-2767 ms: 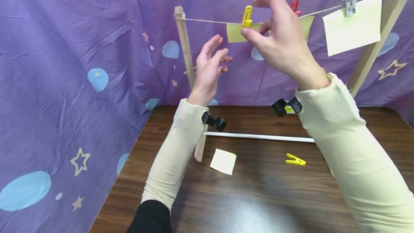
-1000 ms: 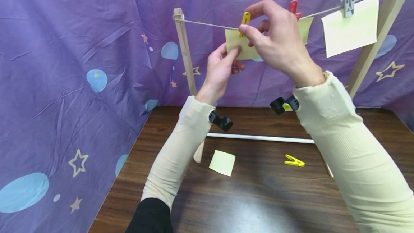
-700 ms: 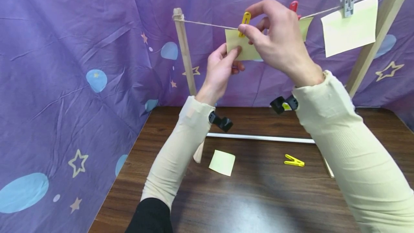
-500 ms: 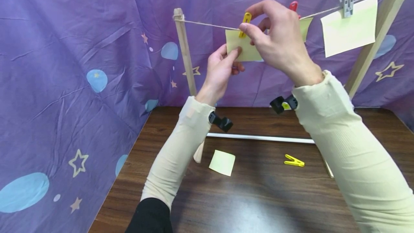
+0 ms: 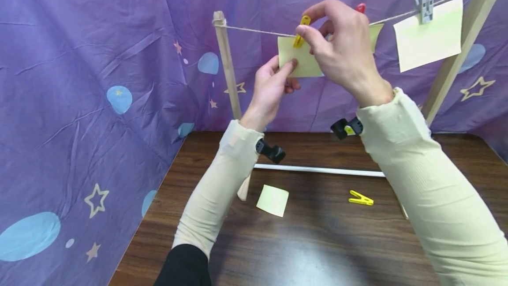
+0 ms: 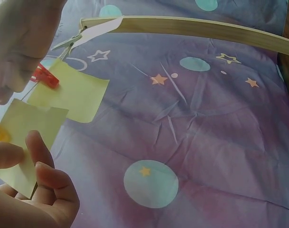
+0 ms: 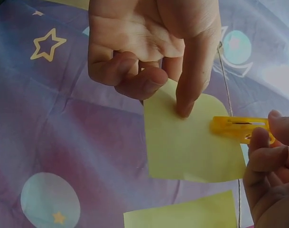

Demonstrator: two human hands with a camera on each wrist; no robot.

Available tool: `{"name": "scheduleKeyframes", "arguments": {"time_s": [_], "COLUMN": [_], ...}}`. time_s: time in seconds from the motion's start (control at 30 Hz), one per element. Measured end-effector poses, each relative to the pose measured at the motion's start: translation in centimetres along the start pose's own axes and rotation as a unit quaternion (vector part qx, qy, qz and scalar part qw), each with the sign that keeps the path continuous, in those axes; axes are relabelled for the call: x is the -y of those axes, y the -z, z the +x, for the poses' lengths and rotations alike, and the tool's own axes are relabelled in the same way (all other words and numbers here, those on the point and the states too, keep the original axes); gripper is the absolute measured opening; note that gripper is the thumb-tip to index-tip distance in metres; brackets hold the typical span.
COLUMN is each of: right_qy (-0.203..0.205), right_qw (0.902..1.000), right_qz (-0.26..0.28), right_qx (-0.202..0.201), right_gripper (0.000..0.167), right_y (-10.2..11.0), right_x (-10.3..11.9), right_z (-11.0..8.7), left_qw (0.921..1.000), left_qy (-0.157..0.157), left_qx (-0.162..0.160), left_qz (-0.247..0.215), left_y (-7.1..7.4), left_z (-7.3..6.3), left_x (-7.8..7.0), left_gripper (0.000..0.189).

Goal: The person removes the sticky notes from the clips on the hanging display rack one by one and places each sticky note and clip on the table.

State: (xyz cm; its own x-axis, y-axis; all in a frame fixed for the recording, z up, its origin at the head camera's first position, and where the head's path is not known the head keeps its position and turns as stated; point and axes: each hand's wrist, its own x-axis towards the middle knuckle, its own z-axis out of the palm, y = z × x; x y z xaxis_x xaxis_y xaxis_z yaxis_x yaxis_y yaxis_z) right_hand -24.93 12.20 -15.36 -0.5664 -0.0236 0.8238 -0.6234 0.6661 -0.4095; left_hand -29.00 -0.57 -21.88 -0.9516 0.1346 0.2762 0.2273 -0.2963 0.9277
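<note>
My left hand (image 5: 267,86) pinches the lower left part of a yellow sticky note (image 5: 307,66), thumb in front and fingers behind. A yellow clothespin (image 5: 298,41) sits over the note's top edge at the string (image 5: 258,31). My right hand (image 5: 351,50) holds the clothespin's handle end between thumb and index finger. In the right wrist view the clothespin (image 7: 225,124) overlaps both the note (image 7: 191,152) and the string. The left wrist view shows the note (image 6: 44,126) in front of a second note (image 6: 85,92) that hangs from a red clothespin (image 6: 47,77).
The string runs between two wooden posts (image 5: 224,52). A grey clothespin (image 5: 427,1) holds another note (image 5: 430,34) near the right post (image 5: 460,56). On the table (image 5: 317,233) lie a loose note (image 5: 273,200) and a yellow clothespin (image 5: 361,198). A white rod (image 5: 317,170) crosses behind them.
My left hand has moved up and right from beside the note and taken hold of it. The note and its clothespin sit lower, and the clothespin's top leans slightly more to the right.
</note>
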Motion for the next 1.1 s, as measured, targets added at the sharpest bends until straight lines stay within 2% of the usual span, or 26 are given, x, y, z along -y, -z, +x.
{"name": "scheduleKeyframes", "arguments": {"time_s": [0.2,0.27,0.5,0.6,0.7,0.9,1.1], "right_qy": [0.027,0.025,0.072,0.079,0.066,0.014,0.059], "right_qw": [0.9988,0.9985,0.9941,0.9922,0.9925,0.994,0.9886], "right_qz": [0.001,0.003,0.02,0.03,0.039,0.054,0.068], "right_qx": [-0.042,-0.049,-0.079,-0.092,-0.096,-0.094,-0.121], "right_gripper": [0.022,0.021,0.017,0.015,0.014,0.016,0.013], "right_y": [-0.28,-0.3,-0.25,-0.24,-0.23,-0.17,-0.05], "right_x": [-0.18,-0.09,0.1,0.18,0.28,0.43,0.66], "right_z": [0.12,0.11,0.1,0.12,0.16,0.23,0.19], "left_qw": [1.0,1.0,0.9999,0.9998,0.9998,0.9997,0.9999], "left_qy": [-0.006,-0.008,-0.013,-0.015,-0.017,-0.02,-0.015], "left_qx": [0.004,0.005,0.009,0.009,0.009,0.011,0.007], "left_qz": [-0.001,-0.001,-0.001,0.0,0.001,0.003,0.003], "left_y": [-0.09,-0.16,-0.26,-0.21,-0.13,-0.08,0.02], "left_z": [-0.06,-0.12,-0.29,-0.36,-0.39,-0.49,-0.58], "left_x": [-0.04,-0.08,-0.1,-0.07,-0.07,-0.12,-0.09], "left_gripper": [0.02,0.02,0.022,0.022,0.021,0.022,0.019]}}
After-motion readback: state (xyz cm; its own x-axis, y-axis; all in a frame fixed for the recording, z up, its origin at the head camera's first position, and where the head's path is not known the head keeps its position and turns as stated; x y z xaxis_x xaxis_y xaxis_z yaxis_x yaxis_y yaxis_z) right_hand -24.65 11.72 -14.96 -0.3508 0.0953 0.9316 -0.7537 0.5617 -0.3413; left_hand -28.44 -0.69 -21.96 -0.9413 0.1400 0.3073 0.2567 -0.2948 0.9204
